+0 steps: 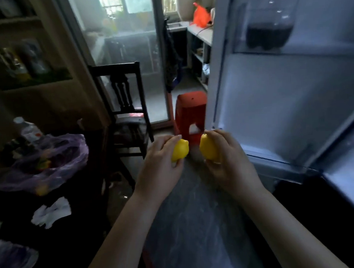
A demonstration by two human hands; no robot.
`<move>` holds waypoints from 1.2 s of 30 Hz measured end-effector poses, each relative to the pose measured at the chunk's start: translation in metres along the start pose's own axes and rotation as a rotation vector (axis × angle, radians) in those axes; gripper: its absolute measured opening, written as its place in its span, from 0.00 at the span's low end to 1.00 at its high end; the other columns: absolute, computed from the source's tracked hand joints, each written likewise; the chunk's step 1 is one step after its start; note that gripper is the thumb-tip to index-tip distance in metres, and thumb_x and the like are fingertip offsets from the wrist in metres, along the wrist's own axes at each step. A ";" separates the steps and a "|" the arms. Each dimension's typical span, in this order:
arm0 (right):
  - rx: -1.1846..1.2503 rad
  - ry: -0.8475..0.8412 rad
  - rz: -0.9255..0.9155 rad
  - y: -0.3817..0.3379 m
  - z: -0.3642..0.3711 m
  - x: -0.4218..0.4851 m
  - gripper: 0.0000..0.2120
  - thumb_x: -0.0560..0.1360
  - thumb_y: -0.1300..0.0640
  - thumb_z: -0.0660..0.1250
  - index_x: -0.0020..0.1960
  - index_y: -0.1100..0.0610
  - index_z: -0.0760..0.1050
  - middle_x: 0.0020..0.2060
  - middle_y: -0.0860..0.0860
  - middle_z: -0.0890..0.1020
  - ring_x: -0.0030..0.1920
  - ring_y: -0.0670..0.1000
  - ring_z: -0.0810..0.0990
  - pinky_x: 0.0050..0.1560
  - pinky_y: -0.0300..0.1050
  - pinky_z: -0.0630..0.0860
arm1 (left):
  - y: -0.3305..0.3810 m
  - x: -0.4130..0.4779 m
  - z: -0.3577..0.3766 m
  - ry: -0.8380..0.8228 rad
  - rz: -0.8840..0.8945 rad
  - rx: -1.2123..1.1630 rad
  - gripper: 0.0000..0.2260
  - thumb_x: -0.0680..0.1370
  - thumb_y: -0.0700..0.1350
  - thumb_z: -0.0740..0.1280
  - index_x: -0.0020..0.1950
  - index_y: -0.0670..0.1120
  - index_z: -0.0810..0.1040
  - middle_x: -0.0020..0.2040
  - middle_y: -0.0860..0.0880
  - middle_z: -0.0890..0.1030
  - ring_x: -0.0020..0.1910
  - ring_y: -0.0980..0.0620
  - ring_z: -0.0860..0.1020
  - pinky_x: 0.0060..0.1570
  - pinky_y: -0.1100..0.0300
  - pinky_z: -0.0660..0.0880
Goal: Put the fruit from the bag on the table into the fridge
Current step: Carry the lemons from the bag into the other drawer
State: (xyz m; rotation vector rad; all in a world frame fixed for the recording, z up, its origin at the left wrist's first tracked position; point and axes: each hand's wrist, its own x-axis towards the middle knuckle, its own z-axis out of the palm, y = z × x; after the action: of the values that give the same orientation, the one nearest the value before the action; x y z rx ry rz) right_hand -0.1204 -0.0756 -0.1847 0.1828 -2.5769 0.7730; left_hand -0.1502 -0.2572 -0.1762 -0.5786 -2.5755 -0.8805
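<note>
The room was a dim kitchen with a dark table [22, 203] on the left and a white fridge [272, 100] standing open on the right. A purple bag [56, 158] lay on the table, and some more fruit seemed to be inside it, but it was too blurry to tell which kind. A dark chair [125, 107] and a red stool [189, 112] stood further back on the floor.

Both hands were out in front, over the floor, between the table and the fridge. The left hand [159, 165] had its fingers curled round a yellow left lemon [180, 150], with the pointed end poking up and to the right. The right hand [228, 159] held the right lemon [208, 147] the same way — that one stood nearly straight up. The two lemons were near each other but did not touch.

The fridge lay to the right of both hands and a bit ahead, so the right hand was the nearer one. A bottle of dark drink [269, 32] sat on a high shelf. The white space below it looked free — I think the right lemon would go in first, and the left hand would have to reach across.
</note>
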 end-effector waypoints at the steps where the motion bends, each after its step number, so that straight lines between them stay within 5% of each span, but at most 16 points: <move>1: -0.005 0.015 0.014 0.008 -0.012 -0.012 0.32 0.69 0.58 0.73 0.70 0.53 0.65 0.67 0.50 0.68 0.65 0.53 0.69 0.56 0.43 0.71 | 0.015 -0.004 0.007 -0.021 0.025 -0.015 0.24 0.70 0.40 0.72 0.66 0.46 0.75 0.61 0.48 0.74 0.60 0.49 0.73 0.58 0.61 0.69; 7: -0.058 0.092 0.138 0.050 -0.087 -0.092 0.31 0.68 0.60 0.72 0.69 0.56 0.67 0.65 0.51 0.70 0.64 0.52 0.70 0.60 0.35 0.65 | 0.105 -0.034 0.046 -0.114 0.169 -0.083 0.24 0.71 0.41 0.72 0.66 0.47 0.74 0.61 0.49 0.74 0.60 0.50 0.73 0.56 0.60 0.70; 11: -0.131 0.156 0.228 0.074 -0.139 -0.145 0.29 0.69 0.60 0.72 0.68 0.57 0.68 0.65 0.53 0.72 0.64 0.55 0.71 0.61 0.43 0.69 | 0.165 -0.053 0.074 -0.186 0.248 -0.139 0.24 0.70 0.40 0.72 0.66 0.47 0.74 0.60 0.50 0.73 0.60 0.51 0.72 0.56 0.68 0.63; 14: -0.164 0.190 0.291 0.091 -0.176 -0.184 0.31 0.66 0.64 0.72 0.68 0.57 0.68 0.65 0.53 0.71 0.63 0.55 0.71 0.62 0.40 0.66 | 0.208 -0.065 0.096 -0.228 0.332 -0.184 0.24 0.70 0.40 0.72 0.66 0.47 0.74 0.59 0.50 0.73 0.59 0.51 0.72 0.57 0.71 0.61; 23: -0.311 0.384 0.523 0.125 -0.269 -0.286 0.32 0.66 0.66 0.72 0.68 0.57 0.68 0.65 0.52 0.71 0.65 0.52 0.69 0.64 0.32 0.60 | 0.336 -0.088 0.154 -0.407 0.602 -0.380 0.23 0.71 0.40 0.71 0.66 0.49 0.73 0.60 0.51 0.72 0.60 0.51 0.72 0.57 0.61 0.70; 26: -0.352 0.451 0.616 0.130 -0.295 -0.317 0.32 0.66 0.66 0.70 0.68 0.56 0.67 0.65 0.51 0.70 0.64 0.51 0.69 0.62 0.29 0.59 | 0.375 -0.091 0.173 -0.466 0.723 -0.430 0.23 0.71 0.40 0.71 0.65 0.48 0.74 0.60 0.51 0.73 0.60 0.50 0.72 0.56 0.65 0.67; 36: -0.484 0.643 0.917 0.155 -0.362 -0.408 0.30 0.69 0.62 0.71 0.69 0.52 0.66 0.64 0.47 0.70 0.64 0.48 0.69 0.59 0.39 0.68 | 0.490 -0.099 0.251 -0.700 1.130 -0.591 0.22 0.71 0.44 0.68 0.65 0.47 0.73 0.60 0.49 0.72 0.57 0.49 0.74 0.54 0.55 0.73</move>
State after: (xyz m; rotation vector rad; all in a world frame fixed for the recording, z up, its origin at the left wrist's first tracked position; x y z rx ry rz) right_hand 0.3420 0.2531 -0.1735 -1.2436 -2.0374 0.3419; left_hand 0.1220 0.2313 -0.1653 -2.5070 -1.7806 -1.0430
